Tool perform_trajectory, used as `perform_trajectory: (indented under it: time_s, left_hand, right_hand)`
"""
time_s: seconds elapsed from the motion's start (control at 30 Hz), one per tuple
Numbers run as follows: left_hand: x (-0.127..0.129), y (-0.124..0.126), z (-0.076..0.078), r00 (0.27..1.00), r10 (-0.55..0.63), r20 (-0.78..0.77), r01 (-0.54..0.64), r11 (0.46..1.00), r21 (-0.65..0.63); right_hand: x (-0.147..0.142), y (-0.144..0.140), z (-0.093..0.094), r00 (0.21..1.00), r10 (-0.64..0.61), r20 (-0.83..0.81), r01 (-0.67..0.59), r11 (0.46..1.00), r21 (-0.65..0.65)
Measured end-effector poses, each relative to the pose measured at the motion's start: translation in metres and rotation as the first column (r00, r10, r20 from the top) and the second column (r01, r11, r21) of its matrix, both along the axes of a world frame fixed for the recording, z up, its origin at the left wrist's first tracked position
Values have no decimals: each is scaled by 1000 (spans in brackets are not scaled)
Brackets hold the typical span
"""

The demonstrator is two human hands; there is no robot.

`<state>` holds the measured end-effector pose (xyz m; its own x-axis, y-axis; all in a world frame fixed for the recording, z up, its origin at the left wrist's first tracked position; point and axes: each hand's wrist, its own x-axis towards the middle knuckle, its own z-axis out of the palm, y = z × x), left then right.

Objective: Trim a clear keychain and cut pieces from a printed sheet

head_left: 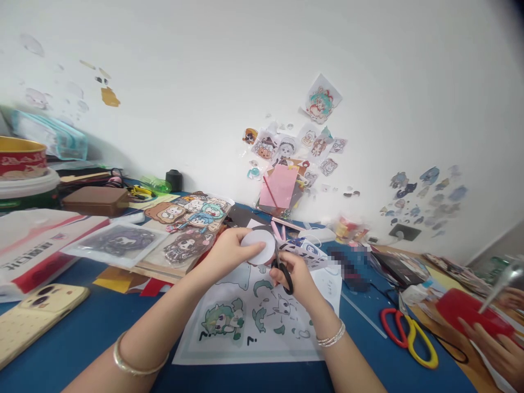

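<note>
Between thumb and fingers, my left hand (234, 250) grips a rounded white paper cutout (264, 243). My right hand (302, 278) has its fingers in the handles of black scissors (283, 266), whose blades meet the cutout's right edge. Below both hands lies a printed sheet (229, 349) with green cartoon characters and separate small parts. Whether the blades are apart or together is hard to make out.
On the left are a phone (36, 314), a brown box (96, 201) and a stack of cartoon cutouts (200, 218). Red-and-yellow scissors (409, 333) lie at right. Beyond them, another person's hand (491, 349) is beside a red container (470, 314). Cartoon stickers cover parts of the wall behind.
</note>
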<state>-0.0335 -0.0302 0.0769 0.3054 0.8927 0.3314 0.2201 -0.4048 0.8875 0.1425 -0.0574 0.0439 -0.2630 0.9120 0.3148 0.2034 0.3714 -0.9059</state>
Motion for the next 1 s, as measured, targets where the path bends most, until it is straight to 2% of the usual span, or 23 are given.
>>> perform_trajectory:
  time_s: [0.13,0.27,0.5,1.0]
  left_hand:
    - [-1,0,1,1000,-3,29,4,999,-36]
    - [-1,0,1,999,39,13,-39,999,-12]
    - [-1,-2,2,1000,8,17,-7,1000,-17]
    - [-2,-1,3,1000,18,10,-18,999,-29]
  right_hand:
    - [1,1,-1,1000,2,4,-2,1000,-9]
    - [2,2,-3,999,24,36,-24,1000,2]
    - [2,2,-3,999,4,42,-6,999,48]
    - [0,0,2,1000,-12,24,12,1000,13]
